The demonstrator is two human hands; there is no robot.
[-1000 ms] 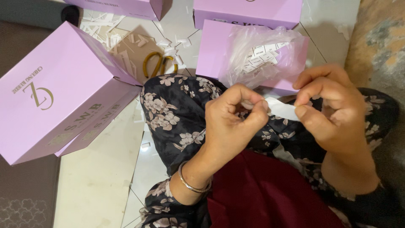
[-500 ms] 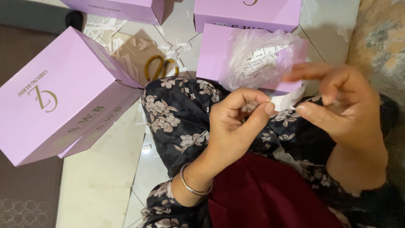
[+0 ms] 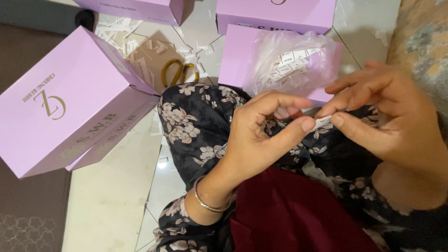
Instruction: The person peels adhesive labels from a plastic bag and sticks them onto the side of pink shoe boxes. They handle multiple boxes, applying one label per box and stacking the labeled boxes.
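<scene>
Pinching a small white label (image 3: pixel 322 123) between them, the left hand (image 3: pixel 256 135) and the right hand (image 3: pixel 392 121) meet above the person's lap. The left thumb tip presses one end of the label against the curled fingers, the hand otherwise half closed; the right thumb and forefinger close on the other end, the remaining fingers spread loosely above. The label is a short pale strip, mostly hidden by the fingertips. A thin metal bangle (image 3: pixel 210 204) circles the left wrist.

Under the hands lies a dark floral-print garment (image 3: pixel 196 121), with a dark red cloth (image 3: pixel 298 214) nearer the camera.

Just beyond the hands, a clear crumpled plastic bag (image 3: pixel 294 60) of many small white printed labels rests on a flat lilac box (image 3: pixel 233 56). A second lilac box (image 3: pixel 280 14) stands behind it, at the upper edge, and a third (image 3: pixel 135 7) at the upper left. The largest lilac box (image 3: pixel 70 102), rectangular with gold lettering and a gold emblem on its face, lies tilted at the left, partly on the pale tiled floor (image 3: pixel 116 196) and partly on a brown mat.

Between the boxes, scissors with yellow-brown handles (image 3: pixel 179 72) lie on a brown sheet amid scattered white paper offcuts (image 3: pixel 116 30).
</scene>
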